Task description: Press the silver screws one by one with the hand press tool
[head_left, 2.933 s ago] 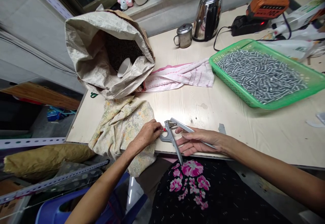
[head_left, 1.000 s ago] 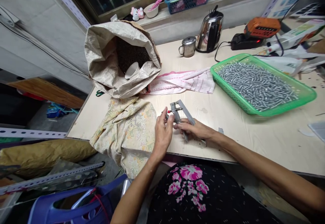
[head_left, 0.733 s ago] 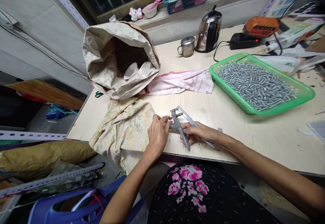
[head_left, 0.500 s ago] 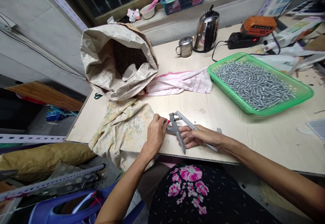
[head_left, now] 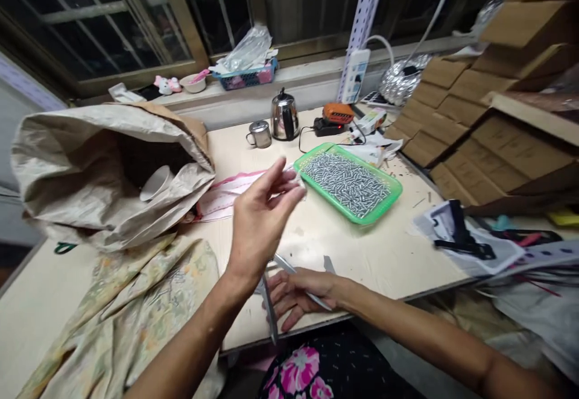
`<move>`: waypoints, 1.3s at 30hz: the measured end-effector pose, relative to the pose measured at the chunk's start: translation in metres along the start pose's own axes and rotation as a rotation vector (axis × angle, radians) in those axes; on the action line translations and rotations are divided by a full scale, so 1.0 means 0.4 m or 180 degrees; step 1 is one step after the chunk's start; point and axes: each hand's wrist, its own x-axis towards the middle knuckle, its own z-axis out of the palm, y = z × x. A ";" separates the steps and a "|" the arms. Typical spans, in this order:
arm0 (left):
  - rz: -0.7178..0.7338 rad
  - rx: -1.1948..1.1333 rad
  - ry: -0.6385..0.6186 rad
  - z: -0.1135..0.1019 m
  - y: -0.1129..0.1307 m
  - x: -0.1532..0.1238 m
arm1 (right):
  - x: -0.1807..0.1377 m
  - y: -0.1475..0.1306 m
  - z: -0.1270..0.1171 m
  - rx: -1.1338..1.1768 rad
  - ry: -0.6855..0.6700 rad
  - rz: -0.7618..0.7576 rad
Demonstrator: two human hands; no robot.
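My left hand (head_left: 262,221) is raised over the table, thumb and fingers apart, with nothing visible between them. It is left of the green basket (head_left: 379,213), which is full of small silver metal pins (head_left: 346,182). Low at the table's front edge, my right hand (head_left: 296,296) lies palm up, loosely holding grey spring-loaded pliers (head_left: 270,314). The handles are spread, with the fingers between them and the thumb over the right one. My left hand and wrist hide the pliers' head.
A big sack (head_left: 58,164) with a white cup (head_left: 156,183) stands at left, above a patterned cloth (head_left: 149,308). A pink-white towel (head_left: 226,197) lies behind my left hand. A kettle (head_left: 278,116), metal mug (head_left: 261,134) and orange battery (head_left: 338,113) stand behind; boxes (head_left: 474,122) are stacked right.
My left hand has left the pliers' head and risen toward the green basket, its fingers parting. My right hand still has the pliers. The view has swung right, bringing the stacked boxes in.
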 end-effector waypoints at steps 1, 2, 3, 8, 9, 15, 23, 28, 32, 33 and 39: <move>0.0092 -0.0072 -0.0229 0.031 0.031 0.014 | 0.000 0.001 -0.005 0.0011 -0.0002 -0.0040; 0.0171 -0.0075 -0.0371 0.050 0.053 0.023 | -0.002 0.002 -0.009 0.0027 -0.0017 -0.0072; 0.0237 -0.0001 -0.0439 0.055 0.064 0.028 | -0.008 0.002 -0.011 0.0044 -0.0030 -0.0093; 0.0325 0.1197 0.0158 -0.118 -0.014 0.017 | -0.053 -0.006 0.013 0.0078 0.0224 -0.0005; 0.0241 0.1537 0.0324 -0.182 -0.042 0.009 | -0.059 -0.008 0.018 0.0095 0.0279 0.0038; -0.1008 0.3908 0.0212 -0.525 -0.198 -0.086 | -0.064 0.003 0.020 0.0252 0.0146 0.0233; -0.0920 0.4576 -0.0356 -0.563 -0.331 -0.174 | -0.054 0.025 0.005 0.0098 0.0178 0.0327; -0.1028 0.4717 -0.0059 -0.530 -0.371 -0.131 | -0.053 0.017 0.024 0.0031 0.0220 0.0371; -0.0968 0.4809 -0.0106 -0.529 -0.379 -0.113 | -0.052 0.008 0.039 -0.0196 0.0270 0.0401; -0.0946 0.4801 -0.0113 -0.530 -0.378 -0.111 | -0.052 0.007 0.041 -0.0247 0.0284 0.0409; -0.0817 0.4411 -0.0007 -0.534 -0.377 -0.088 | -0.044 0.007 0.044 -0.0463 0.0220 0.0417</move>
